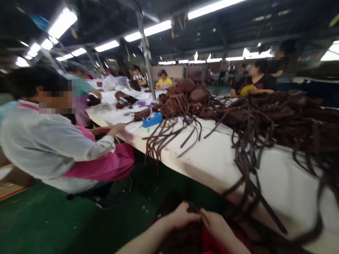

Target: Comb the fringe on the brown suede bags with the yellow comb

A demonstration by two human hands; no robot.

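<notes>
Below the near edge of the surface, low in the view, the left hand and the right hand meet knuckle to knuckle over a dark brown piece. Each grip is narrow, fingers curled in and pinching the top of that piece where the two hands touch. The piece is blurred, a soft, dull, dark mass lying under the hands, with something red just beside it.

Long brown straps spill off the surface and hang down between the hands and the white top, crossing just above the right hand. Farther along stands a heap of brown bags with a blue tape dispenser near it. To the left, a co-worker in a pale shirt and pink apron leans over the surface, above the green floor.
</notes>
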